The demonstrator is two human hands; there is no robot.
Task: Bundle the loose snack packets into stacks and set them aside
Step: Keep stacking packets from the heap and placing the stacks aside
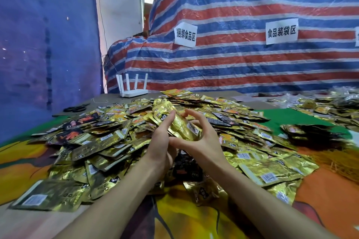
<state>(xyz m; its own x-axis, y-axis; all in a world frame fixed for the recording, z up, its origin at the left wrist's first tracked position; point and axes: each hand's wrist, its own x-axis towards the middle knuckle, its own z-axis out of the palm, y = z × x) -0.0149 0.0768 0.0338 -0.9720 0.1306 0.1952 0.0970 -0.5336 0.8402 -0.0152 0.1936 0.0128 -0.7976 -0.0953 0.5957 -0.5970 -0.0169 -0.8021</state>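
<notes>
Packet stack (pixel 181 125) held in both hands above a heaped worktop (pixel 194 221).
Striped tarp (pixel 252 72) at 12 o'clock, with paper sign (pixel 185 34) reading "捆绑食品区" and second sign (pixel 281 31) reading "食品装袋区"; loose gold packets (pixel 97 147) spread across centre; left grip (pixel 162 141) clasped round the stack, right grip (pixel 202 141) curled about its near end; white router (pixel 134 91) at 11, scissors (pixel 76 107) at 10.
</notes>
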